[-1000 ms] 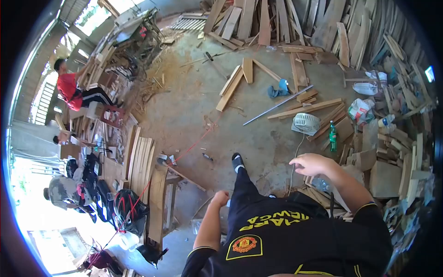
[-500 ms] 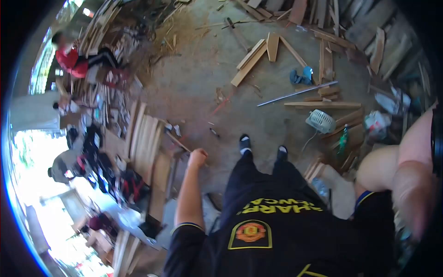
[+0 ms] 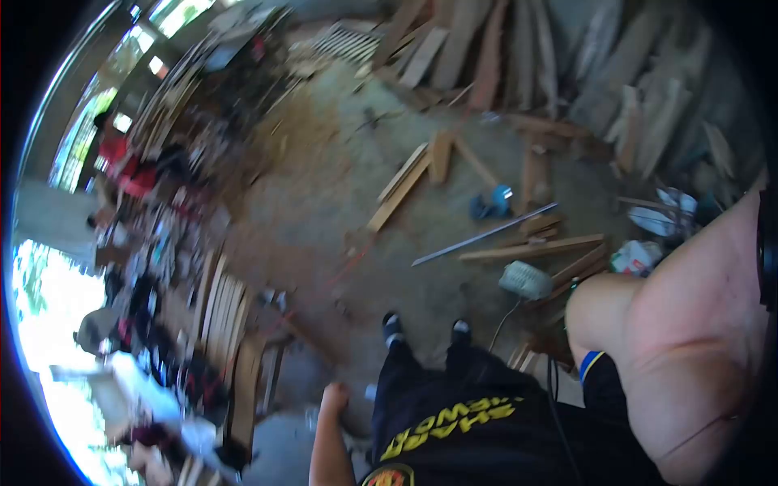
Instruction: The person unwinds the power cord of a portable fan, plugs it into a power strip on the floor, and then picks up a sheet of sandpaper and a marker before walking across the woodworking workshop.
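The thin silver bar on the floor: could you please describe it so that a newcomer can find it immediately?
Look at the floor beyond the person's feet. Between the blue item and the white, slatted object lies the thin bar, slanting. Unlike the brown boards nearby, it is silvery and very slender.

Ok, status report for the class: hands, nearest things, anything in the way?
Left hand low, curled, nothing visible in it. Right arm close to camera, grip unclear. Planks left of left hand, apart. Right arm partly blocks view.
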### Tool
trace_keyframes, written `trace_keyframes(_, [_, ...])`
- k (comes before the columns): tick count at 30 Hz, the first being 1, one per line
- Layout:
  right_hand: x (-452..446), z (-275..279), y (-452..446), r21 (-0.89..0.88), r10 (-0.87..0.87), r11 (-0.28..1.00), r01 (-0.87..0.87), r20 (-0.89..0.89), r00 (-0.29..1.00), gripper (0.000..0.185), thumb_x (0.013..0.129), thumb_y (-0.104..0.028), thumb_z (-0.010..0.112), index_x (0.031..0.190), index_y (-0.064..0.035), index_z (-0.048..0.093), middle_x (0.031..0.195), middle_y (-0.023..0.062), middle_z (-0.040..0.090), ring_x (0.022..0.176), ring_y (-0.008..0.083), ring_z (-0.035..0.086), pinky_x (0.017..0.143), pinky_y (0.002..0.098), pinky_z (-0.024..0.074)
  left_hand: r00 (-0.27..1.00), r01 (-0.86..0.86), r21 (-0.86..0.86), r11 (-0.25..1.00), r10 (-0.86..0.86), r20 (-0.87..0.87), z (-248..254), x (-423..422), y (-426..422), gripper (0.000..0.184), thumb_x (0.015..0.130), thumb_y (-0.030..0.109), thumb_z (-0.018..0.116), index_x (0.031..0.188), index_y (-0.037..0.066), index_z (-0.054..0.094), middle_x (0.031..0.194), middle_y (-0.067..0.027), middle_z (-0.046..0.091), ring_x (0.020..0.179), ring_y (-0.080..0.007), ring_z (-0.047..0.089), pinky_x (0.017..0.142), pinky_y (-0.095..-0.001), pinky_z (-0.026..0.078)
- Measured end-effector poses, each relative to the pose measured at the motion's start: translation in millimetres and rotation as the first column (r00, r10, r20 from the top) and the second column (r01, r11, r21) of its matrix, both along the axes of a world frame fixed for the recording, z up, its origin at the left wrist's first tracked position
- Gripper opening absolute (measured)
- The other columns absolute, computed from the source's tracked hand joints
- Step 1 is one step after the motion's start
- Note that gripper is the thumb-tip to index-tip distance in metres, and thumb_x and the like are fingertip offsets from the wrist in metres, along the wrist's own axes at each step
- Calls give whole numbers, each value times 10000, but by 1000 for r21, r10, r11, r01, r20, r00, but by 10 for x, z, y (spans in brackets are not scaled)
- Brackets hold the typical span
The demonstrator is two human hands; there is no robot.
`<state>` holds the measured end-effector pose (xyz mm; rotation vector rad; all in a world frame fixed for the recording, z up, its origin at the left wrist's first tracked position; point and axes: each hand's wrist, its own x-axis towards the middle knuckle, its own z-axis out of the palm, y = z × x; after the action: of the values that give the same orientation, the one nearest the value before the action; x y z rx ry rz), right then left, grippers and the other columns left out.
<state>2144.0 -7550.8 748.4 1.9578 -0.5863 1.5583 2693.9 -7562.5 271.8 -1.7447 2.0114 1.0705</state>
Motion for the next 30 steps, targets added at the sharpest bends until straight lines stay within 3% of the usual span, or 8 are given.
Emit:
trace_keyframes(7, [-255,61,40,-71,-148,986,152,49,988,208,864,-63,631,1071,-41,624,1002,101,612,935,234,578,825,375,451,985,-169,141,975,169,13,171,-586,19,185,806,130,607,914,23,712,849,-169,701,782,-303,674,713,-393,516])
trace_keyframes(9, [-317,27,-57,-39,-200,978,205,103,974,195,864,-54,628,1058,-43,629,988,98,613,925,230,577,816,372,451,980,-97,3,995,96,-172,218,-689,93,238,761,39,527,898,42,721,725,-130,658,623,-235,616,596,-355,482])
trace_keyframes(10, [-316,-5,-148,-14,-226,973,230,138,964,188,863,-49,626,1051,-44,632,981,96,613,921,228,577,812,370,450,985,-118,83,990,128,-119,168,-644,121,276,768,31,494,899,71,733,786,-182,670,720,-283,644,674,-380,494])
trace_keyframes(16, [-313,-1170,-1176,519,-443,811,270,241,864,156,862,-19,616,1011,-51,649,939,84,615,893,215,575,787,361,449,968,-187,113,976,202,-148,-131,-691,-421,327,718,-23,452,848,82,733,603,-138,588,554,-208,554,565,-373,462])
trace_keyframes(19, [-43,-2867,-1559,797,-297,603,-37,268,916,115,845,-19,632,949,-66,649,896,64,605,855,233,573,759,372,449,949,-213,195,957,250,-193,-693,-543,-777,325,658,-15,447,855,22,703,573,-87,561,538,-170,539,533,-325,428])
trace_keyframes(22, [540,-4118,-1098,994,38,50,94,-96,995,156,858,-138,595,1000,-136,660,892,27,574,898,217,547,765,381,445,966,-157,298,942,209,-152,-1459,-303,-1225,288,683,-10,461,841,26,699,615,-114,590,575,-211,564,576,-348,451])
trace_keyframes(25, [946,-5127,-483,906,226,-371,204,-125,966,255,896,-222,563,1138,-159,614,963,42,587,1004,229,556,800,392,455,999,-20,302,953,34,-40,-2638,65,-1687,226,755,31,493,868,29,690,728,-160,651,686,-292,627,670,-391,490])
trace_keyframes(30, [1361,-6058,341,487,125,-849,203,-189,974,436,891,-338,591,1256,-103,548,1185,133,574,1121,324,539,942,457,454,994,-76,169,983,61,94,-3974,360,-2435,247,852,158,539,1028,23,648,965,-227,677,934,-361,659,839,-422,497])
